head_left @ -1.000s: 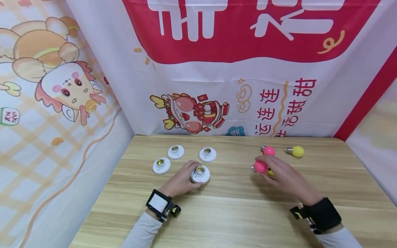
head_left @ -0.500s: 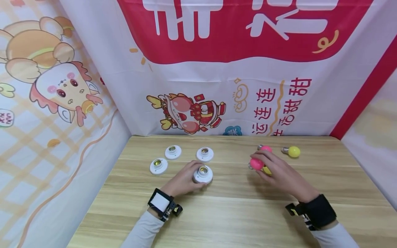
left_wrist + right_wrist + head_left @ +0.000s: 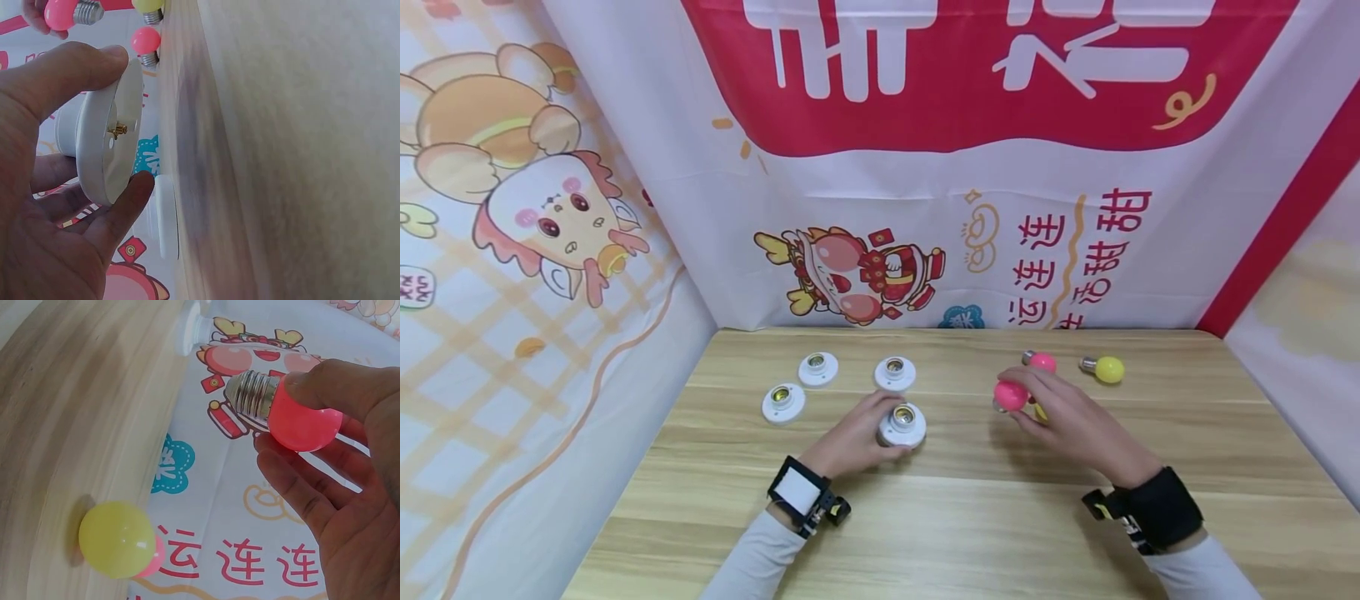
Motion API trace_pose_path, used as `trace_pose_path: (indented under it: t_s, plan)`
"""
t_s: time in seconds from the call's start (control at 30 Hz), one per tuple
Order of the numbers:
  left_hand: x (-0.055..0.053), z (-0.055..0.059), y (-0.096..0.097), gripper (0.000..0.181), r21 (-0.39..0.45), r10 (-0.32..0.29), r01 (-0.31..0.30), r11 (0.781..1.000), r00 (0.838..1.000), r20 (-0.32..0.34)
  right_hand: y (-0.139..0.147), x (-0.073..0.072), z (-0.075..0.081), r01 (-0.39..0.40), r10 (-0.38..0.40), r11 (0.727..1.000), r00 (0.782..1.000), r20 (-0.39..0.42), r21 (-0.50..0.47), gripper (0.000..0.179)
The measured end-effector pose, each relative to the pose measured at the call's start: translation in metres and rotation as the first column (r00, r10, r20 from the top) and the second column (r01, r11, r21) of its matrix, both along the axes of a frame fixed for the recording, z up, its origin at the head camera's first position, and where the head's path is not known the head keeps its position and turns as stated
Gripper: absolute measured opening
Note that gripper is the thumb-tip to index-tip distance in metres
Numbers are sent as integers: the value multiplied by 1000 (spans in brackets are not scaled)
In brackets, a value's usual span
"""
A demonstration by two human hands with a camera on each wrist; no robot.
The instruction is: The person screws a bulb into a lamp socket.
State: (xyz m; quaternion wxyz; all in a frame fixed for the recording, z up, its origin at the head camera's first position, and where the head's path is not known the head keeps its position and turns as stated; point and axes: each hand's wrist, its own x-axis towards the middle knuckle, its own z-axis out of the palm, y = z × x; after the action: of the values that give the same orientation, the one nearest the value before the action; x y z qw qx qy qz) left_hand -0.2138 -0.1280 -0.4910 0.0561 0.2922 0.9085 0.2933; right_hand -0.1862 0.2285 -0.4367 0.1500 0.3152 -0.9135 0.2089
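Pink bulb (image 3: 307,425) is pinched between the thumb and fingers of the right hand (image 3: 1063,421), above the table (image 3: 970,533). Its long axis is tilted, with the metal screw base (image 3: 251,395) pointed down and toward the person's left. White socket (image 3: 912,436) is gripped at its rim by the left hand (image 3: 853,437), raised off the table, mouth upward, hollow underside facing down.

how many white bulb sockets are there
4. The left hand holds one socket; three others stand on the table: the leftmost socket, the back-left socket beside it, and the back-right socket beyond the held one. None looks hidden.
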Motion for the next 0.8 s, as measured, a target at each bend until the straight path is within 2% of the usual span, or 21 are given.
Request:
trace_pose_path:
  t_s: [0.3,0.6,0.8]
  plan:
    - [-2,-3,8,75,7,-26,27,1000,999,-40,-7,-4,1,-27,26,1000,999,-38,-15,52]
    - [-2,-1,16,79,8,-42,42,999,999,-22,-16,-4,5,-51,50,998,996,-73,-22,56]
    - [-1,-1,23,75,24,-82,84,996,994,-75,-23,-3,6,-81,79,997,993,-87,-19,54]
